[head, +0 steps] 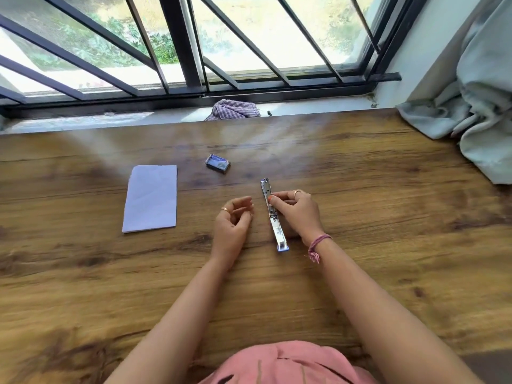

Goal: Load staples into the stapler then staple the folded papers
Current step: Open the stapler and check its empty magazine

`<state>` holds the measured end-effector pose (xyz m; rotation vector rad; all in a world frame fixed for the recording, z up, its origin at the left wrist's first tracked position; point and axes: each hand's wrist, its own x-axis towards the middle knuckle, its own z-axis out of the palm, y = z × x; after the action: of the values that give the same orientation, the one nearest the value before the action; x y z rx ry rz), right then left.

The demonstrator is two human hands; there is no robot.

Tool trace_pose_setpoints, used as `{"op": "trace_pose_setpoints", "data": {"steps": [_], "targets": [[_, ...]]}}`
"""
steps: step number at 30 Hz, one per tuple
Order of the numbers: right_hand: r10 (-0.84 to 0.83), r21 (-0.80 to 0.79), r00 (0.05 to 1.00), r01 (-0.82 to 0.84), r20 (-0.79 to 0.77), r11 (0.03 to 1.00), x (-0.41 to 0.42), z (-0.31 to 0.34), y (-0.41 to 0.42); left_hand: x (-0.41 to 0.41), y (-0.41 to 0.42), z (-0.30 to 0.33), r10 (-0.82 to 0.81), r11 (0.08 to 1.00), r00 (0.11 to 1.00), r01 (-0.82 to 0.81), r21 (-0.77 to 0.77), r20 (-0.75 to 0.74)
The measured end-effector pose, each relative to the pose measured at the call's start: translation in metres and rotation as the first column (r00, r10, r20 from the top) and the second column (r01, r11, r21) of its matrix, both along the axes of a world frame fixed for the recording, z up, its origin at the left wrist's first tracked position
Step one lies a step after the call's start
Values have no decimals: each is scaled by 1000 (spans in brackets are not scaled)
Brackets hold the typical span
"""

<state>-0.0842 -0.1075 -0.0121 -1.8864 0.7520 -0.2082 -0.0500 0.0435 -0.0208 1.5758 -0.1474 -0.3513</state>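
A metal stapler (273, 214) lies flat and unfolded lengthwise on the wooden table (388, 217), its blue end toward me. My right hand (295, 210) rests against its right side, thumb and fingertips pinching at the upper half of the stapler. My left hand (234, 221) hovers just left of the stapler with fingers loosely curled and nothing visible in it. A small blue box of staples (218, 163) sits farther back. The folded white papers (151, 198) lie to the left of both hands.
A checked cloth (232, 110) lies on the window sill behind the table. A pale curtain (476, 106) bunches onto the table's back right corner. A barred window runs along the far edge.
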Motion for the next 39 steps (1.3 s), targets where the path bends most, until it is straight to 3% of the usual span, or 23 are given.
{"op": "trace_pose_setpoints", "data": {"steps": [3, 6, 9, 11, 14, 16, 20, 23, 25, 31, 39], "targets": [[39, 33, 999, -39, -7, 999, 2, 0, -3, 23, -3, -2, -62, 981, 988, 34, 193, 145], [136, 29, 990, -135, -26, 990, 3, 3, -10, 44, -2, -3, -280, 908, 908, 145, 394, 311], [275, 54, 958, -271, -79, 961, 4, 12, -20, 65, 1, -8, -501, 792, 809, 285, 541, 307], [364, 42, 925, -362, -106, 931, 5, 18, -25, 75, 0, -8, -565, 738, 770, 309, 600, 297], [435, -149, 886, -457, -159, 877, 5, 23, -24, 81, -6, -5, -603, 680, 754, 314, 663, 261], [419, -214, 897, -440, -140, 872, 4, 20, -21, 82, -8, -5, -596, 702, 782, 396, 592, 183], [324, -173, 946, -318, 7, 932, -1, 14, -13, 70, -9, 11, -512, 855, 855, 516, 43, -83], [259, -168, 962, -242, 83, 956, -1, 18, -4, 52, -15, 15, -473, 861, 829, 363, -357, -298], [207, -167, 970, -185, 127, 969, 0, 22, 2, 39, -19, 8, -431, 847, 804, 205, -490, -410], [174, -105, 962, -155, 209, 982, 4, 37, 7, 15, -26, 11, -399, 800, 770, 27, -599, -498], [301, -410, 916, -175, 265, 895, 7, 37, 8, 13, -27, 19, -422, 779, 737, -2, -627, -527]]}}
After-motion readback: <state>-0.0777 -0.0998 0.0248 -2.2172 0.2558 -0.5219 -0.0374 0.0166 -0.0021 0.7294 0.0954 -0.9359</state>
